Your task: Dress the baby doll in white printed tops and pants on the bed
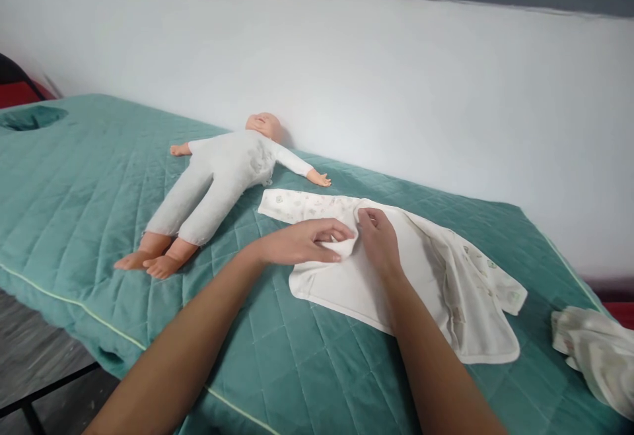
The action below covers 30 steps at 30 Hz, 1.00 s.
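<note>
Head cam | pinching white shirt in fingers of right hand | cupping fold with left hand, can't tell if clamped | can't read tiny sleeve print tbh

1 head-worn cam, at the near side of the green cover, facing forward and down. Close on left hand and right hand; view runs far to the white wall.

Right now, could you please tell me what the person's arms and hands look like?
The left hand and right hand are bare, with no gloves or rings showing. The left forearm and right forearm are sleeveless, with no watch in view.
</note>
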Tool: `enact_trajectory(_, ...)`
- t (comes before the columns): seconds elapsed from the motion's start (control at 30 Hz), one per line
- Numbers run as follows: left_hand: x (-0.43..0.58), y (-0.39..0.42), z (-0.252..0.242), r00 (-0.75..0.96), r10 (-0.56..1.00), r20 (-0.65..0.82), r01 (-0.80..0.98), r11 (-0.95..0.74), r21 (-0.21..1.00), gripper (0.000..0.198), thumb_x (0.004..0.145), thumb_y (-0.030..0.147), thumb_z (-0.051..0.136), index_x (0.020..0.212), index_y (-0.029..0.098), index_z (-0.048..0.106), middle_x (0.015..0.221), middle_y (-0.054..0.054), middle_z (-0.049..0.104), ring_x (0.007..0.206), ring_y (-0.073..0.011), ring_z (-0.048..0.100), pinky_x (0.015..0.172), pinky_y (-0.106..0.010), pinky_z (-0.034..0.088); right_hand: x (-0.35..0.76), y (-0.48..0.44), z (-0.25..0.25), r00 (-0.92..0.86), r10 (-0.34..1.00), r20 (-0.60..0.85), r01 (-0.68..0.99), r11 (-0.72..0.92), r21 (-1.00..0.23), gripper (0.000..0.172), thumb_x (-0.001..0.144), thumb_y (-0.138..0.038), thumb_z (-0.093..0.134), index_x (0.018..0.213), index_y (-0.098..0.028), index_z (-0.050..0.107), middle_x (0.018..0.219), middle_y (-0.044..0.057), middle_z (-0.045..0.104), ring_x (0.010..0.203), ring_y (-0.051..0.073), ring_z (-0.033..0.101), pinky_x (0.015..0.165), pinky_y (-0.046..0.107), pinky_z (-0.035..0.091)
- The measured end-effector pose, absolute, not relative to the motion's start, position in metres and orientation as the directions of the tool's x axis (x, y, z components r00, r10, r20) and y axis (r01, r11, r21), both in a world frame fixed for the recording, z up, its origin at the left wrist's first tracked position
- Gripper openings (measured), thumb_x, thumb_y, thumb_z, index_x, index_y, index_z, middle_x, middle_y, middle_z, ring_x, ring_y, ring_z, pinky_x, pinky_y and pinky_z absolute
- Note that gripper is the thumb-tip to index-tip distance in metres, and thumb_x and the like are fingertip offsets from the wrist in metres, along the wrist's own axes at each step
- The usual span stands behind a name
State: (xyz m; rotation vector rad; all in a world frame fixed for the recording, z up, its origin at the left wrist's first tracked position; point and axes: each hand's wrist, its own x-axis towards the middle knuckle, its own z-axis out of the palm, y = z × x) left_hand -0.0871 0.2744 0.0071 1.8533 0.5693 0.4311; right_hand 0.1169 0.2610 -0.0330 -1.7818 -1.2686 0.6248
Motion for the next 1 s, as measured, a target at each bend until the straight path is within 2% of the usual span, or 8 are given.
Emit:
enact_trajectory(0.1, -0.086, 0.273, 0.007, 0.909, 0.416, -0.026, 0.142, -0.249, 0.958, 0.049, 0.084, 0.033, 0.069, 0.132, 0.026, 0.059, 0.139, -0.007, 0.058, 0.131, -0.0231, 0.051, 0.107, -0.035, 0.042, 0.115, 0.262, -0.036, 0.295, 0.952, 0.079, 0.584, -0.114, -0.804, 0.051, 0.083, -0.057, 0.055, 0.116, -0.019, 0.060, 0.118, 0.010, 0.065, 0.100, 0.024, 0.062, 0.095, 0.039, 0.047)
enact_trajectory(0.27, -0.091, 0.277, 0.010, 0.973, 0.223, -0.060, 0.102, -0.179, 0.979, 0.051, 0.086, 0.036, 0.069, 0.135, 0.026, 0.058, 0.144, -0.007, 0.054, 0.133, -0.0238, 0.049, 0.107, -0.032, 0.042, 0.112, 0.259, -0.038, 0.115, 0.989, 0.094, 0.800, -0.036, -0.599, 0.071, 0.068, -0.049, 0.074, 0.131, -0.023, 0.054, 0.131, 0.011, 0.052, 0.122, 0.032, 0.050, 0.104, 0.048, 0.040)
enact_trajectory(0.47, -0.100, 0.279, 0.010, 0.983, 0.111, -0.146, 0.137, 0.084, 0.987, 0.047, 0.088, 0.039, 0.067, 0.131, 0.025, 0.058, 0.133, -0.012, 0.063, 0.104, -0.0238, 0.069, 0.075, -0.030, 0.057, 0.115, 0.256, -0.039, 0.122, 0.986, 0.113, 0.747, -0.016, -0.665, 0.055, 0.073, -0.028, 0.062, 0.127, -0.024, 0.056, 0.131, 0.008, 0.050, 0.117, 0.026, 0.055, 0.103, 0.042, 0.043)
enact_trajectory(0.53, -0.101, 0.279, 0.008, 0.975, 0.178, -0.136, 0.120, 0.099, 0.988, 0.043, 0.087, 0.040, 0.068, 0.126, 0.022, 0.061, 0.119, -0.013, 0.070, 0.091, -0.0218, 0.072, 0.069, -0.029, 0.057, 0.117, 0.256, -0.040, 0.184, 0.975, 0.127, 0.728, -0.048, -0.684, 0.049, 0.074, -0.021, 0.055, 0.123, -0.023, 0.058, 0.128, 0.008, 0.052, 0.108, 0.023, 0.059, 0.098, 0.040, 0.046)
enact_trajectory(0.6, -0.098, 0.281, 0.005, 0.927, 0.366, -0.087, 0.076, 0.046, 0.996, 0.039, 0.087, 0.041, 0.066, 0.118, 0.018, 0.063, 0.104, -0.012, 0.073, 0.081, -0.0196, 0.071, 0.067, -0.030, 0.057, 0.119, 0.255, -0.039, 0.231, 0.962, 0.146, 0.744, -0.078, -0.664, 0.045, 0.075, -0.018, 0.051, 0.119, -0.022, 0.059, 0.123, 0.008, 0.055, 0.104, 0.024, 0.060, 0.094, 0.040, 0.048)
enact_trajectory(0.73, -0.095, 0.287, -0.003, 0.577, 0.805, 0.137, 0.160, -0.276, 0.948, 0.029, 0.089, 0.037, 0.059, 0.108, 0.017, 0.066, 0.103, -0.009, 0.072, 0.094, -0.0215, 0.068, 0.083, -0.035, 0.056, 0.128, 0.254, -0.039, 0.287, 0.942, 0.172, 0.769, -0.119, -0.629, 0.045, 0.075, -0.014, 0.047, 0.117, -0.021, 0.060, 0.123, 0.009, 0.057, 0.104, 0.025, 0.059, 0.091, 0.041, 0.048)
enact_trajectory(0.87, -0.104, 0.297, -0.013, 0.611, 0.761, 0.217, 0.438, -0.553, 0.709, 0.044, 0.081, 0.016, 0.053, 0.123, 0.023, 0.062, 0.132, -0.004, 0.062, 0.125, -0.0224, 0.055, 0.109, -0.039, 0.043, 0.136, 0.255, -0.041, 0.324, 0.931, 0.169, 0.731, -0.133, -0.669, 0.045, 0.074, -0.012, 0.046, 0.116, -0.020, 0.061, 0.122, 0.009, 0.059, 0.101, 0.024, 0.060, 0.090, 0.039, 0.048)
enact_trajectory(1.0, -0.113, 0.306, -0.023, 0.652, 0.735, 0.187, 0.606, -0.653, 0.453, 0.060, 0.076, 0.011, 0.050, 0.134, 0.023, 0.055, 0.142, -0.004, 0.056, 0.133, -0.0232, 0.048, 0.114, -0.040, 0.037, 0.139, 0.255, -0.042, 0.366, 0.919, 0.148, 0.644, -0.135, -0.753, 0.045, 0.074, -0.014, 0.046, 0.115, -0.021, 0.062, 0.116, 0.008, 0.064, 0.098, 0.023, 0.062, 0.089, 0.039, 0.048)
